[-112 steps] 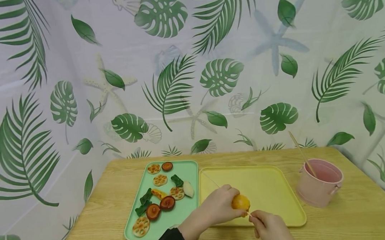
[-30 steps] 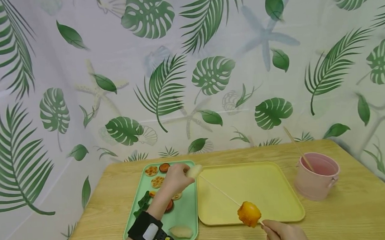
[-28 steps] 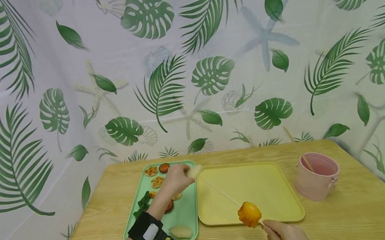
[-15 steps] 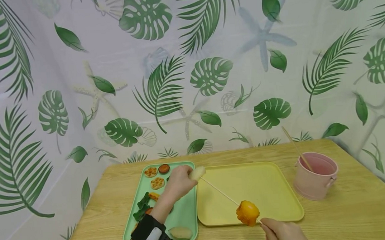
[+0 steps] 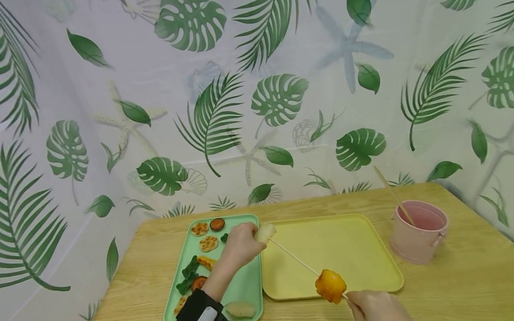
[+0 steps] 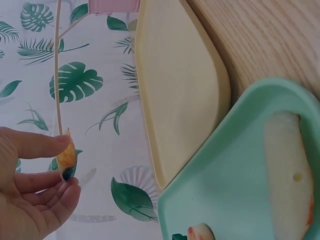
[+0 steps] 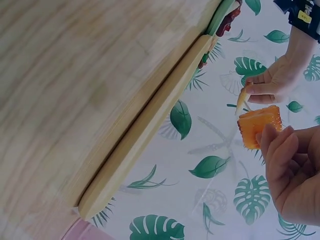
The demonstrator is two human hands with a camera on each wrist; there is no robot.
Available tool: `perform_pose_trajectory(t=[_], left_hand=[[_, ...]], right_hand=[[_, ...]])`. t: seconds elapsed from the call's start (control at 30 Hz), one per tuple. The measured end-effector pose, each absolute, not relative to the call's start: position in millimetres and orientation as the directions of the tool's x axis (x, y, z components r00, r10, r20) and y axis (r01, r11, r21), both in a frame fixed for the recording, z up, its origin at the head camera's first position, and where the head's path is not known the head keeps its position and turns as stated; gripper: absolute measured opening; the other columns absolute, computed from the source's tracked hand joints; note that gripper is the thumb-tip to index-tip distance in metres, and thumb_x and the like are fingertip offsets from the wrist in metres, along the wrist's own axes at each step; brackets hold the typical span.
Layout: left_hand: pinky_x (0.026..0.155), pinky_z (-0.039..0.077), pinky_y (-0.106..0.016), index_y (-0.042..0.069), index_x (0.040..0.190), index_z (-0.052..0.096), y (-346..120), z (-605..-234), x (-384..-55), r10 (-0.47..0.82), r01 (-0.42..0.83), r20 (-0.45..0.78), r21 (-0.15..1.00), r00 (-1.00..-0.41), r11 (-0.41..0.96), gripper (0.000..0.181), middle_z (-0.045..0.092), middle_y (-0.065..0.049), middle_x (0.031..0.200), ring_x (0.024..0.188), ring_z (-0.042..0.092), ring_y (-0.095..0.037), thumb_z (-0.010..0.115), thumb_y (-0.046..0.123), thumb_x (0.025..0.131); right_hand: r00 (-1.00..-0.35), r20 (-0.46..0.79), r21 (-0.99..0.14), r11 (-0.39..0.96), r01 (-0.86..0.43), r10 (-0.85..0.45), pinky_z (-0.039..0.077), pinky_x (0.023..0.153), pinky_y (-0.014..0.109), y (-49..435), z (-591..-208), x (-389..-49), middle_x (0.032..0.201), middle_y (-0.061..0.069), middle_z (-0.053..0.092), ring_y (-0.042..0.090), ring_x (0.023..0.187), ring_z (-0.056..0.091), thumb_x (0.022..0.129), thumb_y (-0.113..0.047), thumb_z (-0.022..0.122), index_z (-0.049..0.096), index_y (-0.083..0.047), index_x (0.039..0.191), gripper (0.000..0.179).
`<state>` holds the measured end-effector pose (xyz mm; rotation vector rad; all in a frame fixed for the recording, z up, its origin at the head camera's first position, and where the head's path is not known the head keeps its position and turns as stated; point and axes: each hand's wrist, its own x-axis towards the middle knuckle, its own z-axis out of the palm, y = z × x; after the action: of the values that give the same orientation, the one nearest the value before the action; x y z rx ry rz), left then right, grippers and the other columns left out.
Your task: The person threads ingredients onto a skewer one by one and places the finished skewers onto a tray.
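1. A wooden table [image 5: 460, 281] reaches back to a white backdrop [image 5: 278, 44] printed with green leaves, starfish and shells.
2. Two trays lie side by side: the green tray [image 5: 250, 287] toward the table's left edge, the yellow tray [image 5: 338, 248] at its right.
3. One pink bucket [image 5: 415, 244] stands near the table's far right corner, at least one wooden stick [image 5: 392, 193] leaning in it.
4. In view on the green tray: three holed slices [image 5: 209, 243], two brown rounds [image 5: 217, 224], one orange strip [image 5: 207, 262], and one pale oblong [image 5: 240, 309] by the near right corner. Part-hidden dark green pieces [image 5: 187, 282] are hard to count.
5. The left hand [image 5: 242, 243] pinches one cream piece [image 5: 266, 233] above the green tray's far right corner, fingertips closed on it.
6. The right hand [image 5: 377, 308] tightly pinches one skewer [image 5: 293, 256] by its near end, beyond the yellow tray's near edge.
7. One orange-yellow chunk [image 5: 330, 285] is threaded on the skewer above that edge; the far tip meets the cream piece, whether inside I cannot tell.
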<state>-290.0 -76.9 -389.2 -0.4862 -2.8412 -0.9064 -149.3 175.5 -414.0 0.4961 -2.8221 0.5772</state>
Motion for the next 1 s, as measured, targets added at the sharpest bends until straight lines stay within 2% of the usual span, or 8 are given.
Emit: perform_pose_trajectory(t=[0.2, 0.43, 0.57, 0.63, 0.77, 0.87, 1.0], left_hand=[[0.057, 0.045, -0.029, -0.004, 0.093, 0.066, -77.1, -389.1, -289.5, 0.274, 0.346, 0.212, 0.528, -0.938, 0.776, 0.028, 0.063, -0.012, 0.083, 0.067, 0.056, -0.019, 0.077, 0.010, 0.072], [0.060, 0.046, -0.030, -0.004, 0.097, 0.066, -76.1, -392.1, -288.1, 0.279, 0.345, 0.204, 0.537, -0.938, 0.769, 0.033, 0.064, -0.012, 0.086, 0.073, 0.058, -0.021, 0.078, 0.009, 0.069], [0.062, 0.047, -0.030, -0.003, 0.102, 0.065, -62.2, -392.5, -277.3, 0.353, 0.385, 0.171, 0.566, -0.920, 0.729, 0.037, 0.064, -0.012, 0.088, 0.077, 0.060, -0.023, 0.078, 0.010, 0.070], [0.060, 0.047, -0.028, -0.004, 0.105, 0.063, -53.7, -391.7, -270.4, 0.393, 0.411, 0.163, 0.575, -0.905, 0.708, 0.038, 0.063, -0.013, 0.089, 0.076, 0.060, -0.023, 0.078, 0.009, 0.072], [0.057, 0.045, -0.027, -0.002, 0.099, 0.061, -45.8, -389.0, -261.8, 0.394, 0.435, 0.198, 0.541, -0.898, 0.720, 0.033, 0.062, -0.012, 0.087, 0.072, 0.057, -0.021, 0.078, 0.008, 0.072], [0.058, 0.045, -0.026, -0.001, 0.095, 0.064, -43.5, -386.0, -259.4, 0.395, 0.440, 0.205, 0.539, -0.896, 0.718, 0.030, 0.063, -0.010, 0.086, 0.072, 0.057, -0.019, 0.079, 0.008, 0.071], [0.057, 0.044, -0.022, 0.000, 0.095, 0.066, -33.4, -383.9, -255.1, 0.467, 0.487, 0.192, 0.556, -0.863, 0.673, 0.030, 0.065, -0.007, 0.084, 0.069, 0.057, -0.013, 0.079, 0.011, 0.070]], right_hand=[[-0.860, 0.407, -0.349, 0.818, -0.457, -0.307, 0.031, 0.047, 0.020, 176.2, -413.3, -149.0, 0.055, -0.016, 0.035, -0.002, 0.049, 0.031, 0.078, -0.001, 0.068, 0.048, -0.019, 0.060, 0.032], [-0.826, 0.453, -0.360, 0.779, -0.514, -0.336, 0.030, 0.046, 0.019, 177.2, -414.9, -149.9, 0.055, -0.017, 0.032, -0.003, 0.048, 0.029, 0.076, 0.001, 0.068, 0.048, -0.018, 0.060, 0.032], [-0.804, 0.483, -0.357, 0.761, -0.542, -0.346, 0.029, 0.045, 0.017, 170.9, -415.3, -152.5, 0.055, -0.017, 0.030, -0.004, 0.048, 0.028, 0.076, 0.002, 0.067, 0.048, -0.018, 0.061, 0.032], [-0.801, 0.494, -0.357, 0.762, -0.541, -0.337, 0.029, 0.044, 0.017, 165.6, -415.2, -154.5, 0.055, -0.017, 0.030, -0.004, 0.048, 0.028, 0.076, 0.003, 0.067, 0.047, -0.017, 0.061, 0.032], [-0.830, 0.485, -0.386, 0.785, -0.485, -0.274, 0.030, 0.044, 0.017, 157.9, -413.2, -155.9, 0.053, -0.016, 0.030, -0.003, 0.047, 0.028, 0.077, 0.004, 0.066, 0.047, -0.017, 0.060, 0.034], [-0.837, 0.489, -0.395, 0.793, -0.464, -0.246, 0.030, 0.044, 0.017, 156.3, -410.2, -157.5, 0.052, -0.015, 0.029, -0.002, 0.047, 0.028, 0.076, 0.005, 0.067, 0.046, -0.018, 0.059, 0.036], [-0.851, 0.464, -0.414, 0.790, -0.453, -0.245, 0.030, 0.045, 0.018, 154.2, -405.2, -162.2, 0.052, -0.014, 0.027, -0.001, 0.047, 0.027, 0.077, 0.006, 0.065, 0.043, -0.017, 0.058, 0.038]])
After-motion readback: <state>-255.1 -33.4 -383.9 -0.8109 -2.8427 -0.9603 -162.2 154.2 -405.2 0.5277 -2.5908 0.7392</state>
